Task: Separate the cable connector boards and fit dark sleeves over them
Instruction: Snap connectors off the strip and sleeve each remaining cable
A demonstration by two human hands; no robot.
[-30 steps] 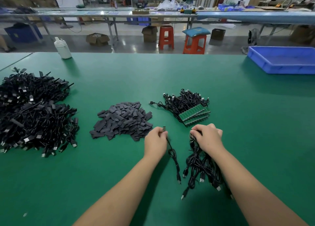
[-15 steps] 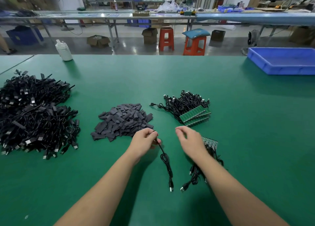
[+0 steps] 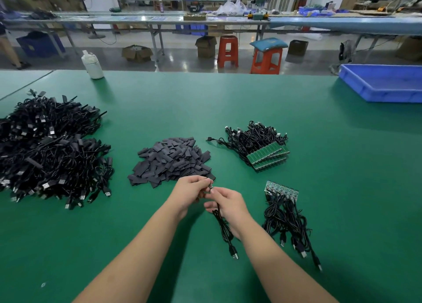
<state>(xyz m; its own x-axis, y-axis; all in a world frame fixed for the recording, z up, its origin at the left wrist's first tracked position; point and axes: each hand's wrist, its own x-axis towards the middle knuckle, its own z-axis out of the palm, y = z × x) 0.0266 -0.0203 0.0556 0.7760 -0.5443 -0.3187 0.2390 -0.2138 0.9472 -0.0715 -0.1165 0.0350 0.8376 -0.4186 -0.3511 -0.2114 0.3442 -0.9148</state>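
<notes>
My left hand point(image 3: 193, 189) and my right hand point(image 3: 228, 202) meet above the green table, both pinching the board end of one black cable point(image 3: 225, 230) that hangs toward me. The small board itself is mostly hidden between my fingers. A heap of dark sleeves point(image 3: 171, 161) lies just beyond my left hand. To the right rests a strip of joined connector boards with their cables point(image 3: 284, 207). Farther back sits another bundle with green board strips point(image 3: 262, 146).
A big pile of finished black cables point(image 3: 50, 151) fills the left side. A white bottle point(image 3: 92, 65) stands at the far edge, and a blue tray point(image 3: 386, 83) sits at the far right. Stools and benches stand beyond the table.
My right hand left the cable bundle on the table and came over to my left hand. Both hands now hold the single cable's board end near the sleeve heap.
</notes>
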